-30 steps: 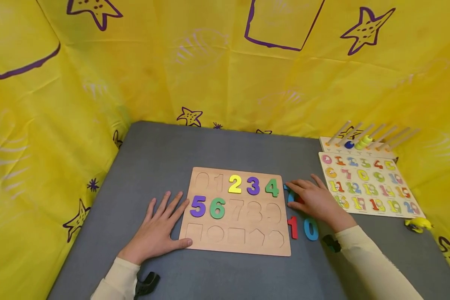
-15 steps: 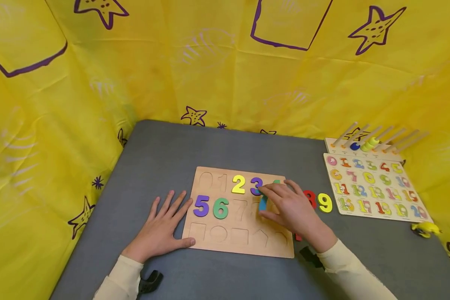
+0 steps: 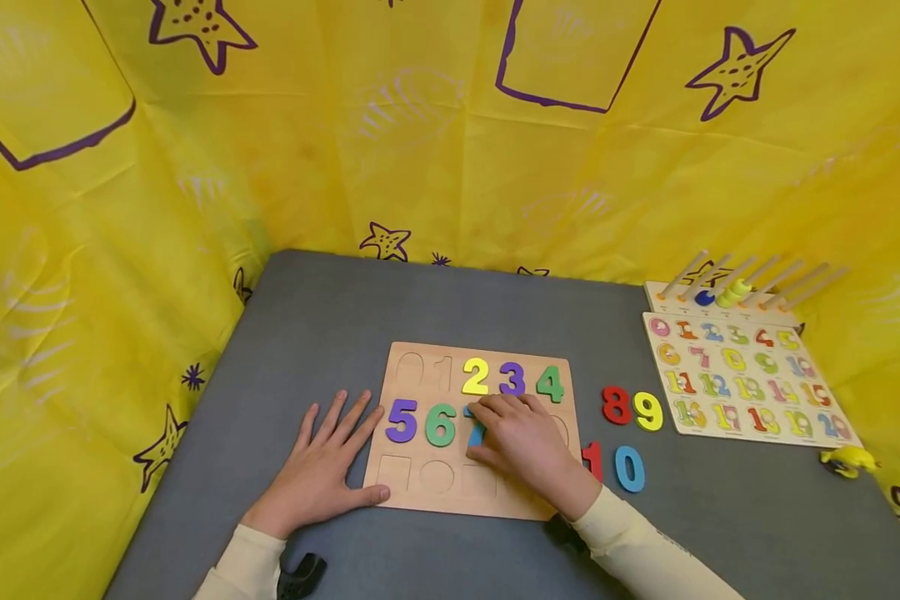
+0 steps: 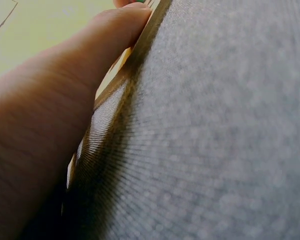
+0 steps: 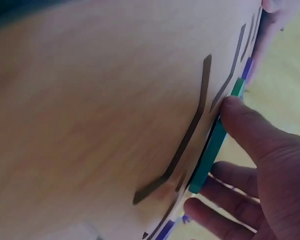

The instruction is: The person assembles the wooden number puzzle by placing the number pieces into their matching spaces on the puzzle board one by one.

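One blue numeral 7 [image 3: 476,434], at the middle-row recess of the wooden board [image 3: 450,502], partly covered by fingers; whether it lies fully flush is hard to tell.
One right hand [image 3: 527,440], grip clamped on the 7 between thumb and fingers.
One left hand [image 3: 318,475], fingers spread apart, fingertips and thumb touching the board's left edge.
Five numerals on the board: top row, yellow 2 [image 3: 477,379], purple 3 [image 3: 514,377], green 4 [image 3: 552,388]; middle row, purple 5 [image 3: 402,419], green 6 [image 3: 433,425].
Four loose numerals to the board's right: red 8 [image 3: 616,405] above with yellow 9 [image 3: 657,412]; red 1 [image 3: 592,461], just beside the board, below with blue 0 [image 3: 622,469].
One printed number board [image 3: 683,358], farther right.
One peg stand [image 3: 667,307] behind it, bearing blue and yellow-green beads.
One yellow toy [image 3: 849,459], near the printed board's corner.
One grey desk [image 3: 330,300], beneath all; yellow cloth [image 3: 450,167] with drawn stars around it.
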Demonstrator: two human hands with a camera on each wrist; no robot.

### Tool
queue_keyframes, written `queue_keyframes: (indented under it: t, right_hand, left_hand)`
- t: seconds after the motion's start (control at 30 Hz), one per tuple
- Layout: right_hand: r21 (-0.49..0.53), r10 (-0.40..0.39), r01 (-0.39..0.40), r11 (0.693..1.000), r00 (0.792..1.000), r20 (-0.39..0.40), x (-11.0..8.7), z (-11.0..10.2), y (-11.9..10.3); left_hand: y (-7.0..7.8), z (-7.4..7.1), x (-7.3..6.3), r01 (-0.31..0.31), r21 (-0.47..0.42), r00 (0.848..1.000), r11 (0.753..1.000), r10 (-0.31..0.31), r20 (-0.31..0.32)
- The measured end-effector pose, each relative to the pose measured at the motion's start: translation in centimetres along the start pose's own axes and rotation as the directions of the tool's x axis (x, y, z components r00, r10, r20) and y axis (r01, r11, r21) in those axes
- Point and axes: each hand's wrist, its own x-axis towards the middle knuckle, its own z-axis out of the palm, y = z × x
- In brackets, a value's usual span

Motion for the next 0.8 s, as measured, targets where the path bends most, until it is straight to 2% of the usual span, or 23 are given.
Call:
queue_keyframes:
  t: [0.23,0.5,0.8]
  right_hand:
    - [0.017,0.041,-0.041,0.999,0.999,-0.001,0.00,-0.15,-0.46]
    - [0.035,0.067,-0.067,0.997,0.998,-0.008,-0.11,-0.48,-0.45]
    - [0.085,0.110,-0.109,0.990,0.994,-0.003,-0.64,-0.32,-0.07]
  left_hand:
    - [0.04,0.01,-0.15,-0.006,0.003,1.000,1.000,0.006,-0.020]
    - [0.21,-0.24,0.12,0.012,0.017,1.000,1.000,-0.012,0.026]
    - [0.05,-0.11,0.09,0.007,0.028,1.000,1.000,-0.008,0.024]
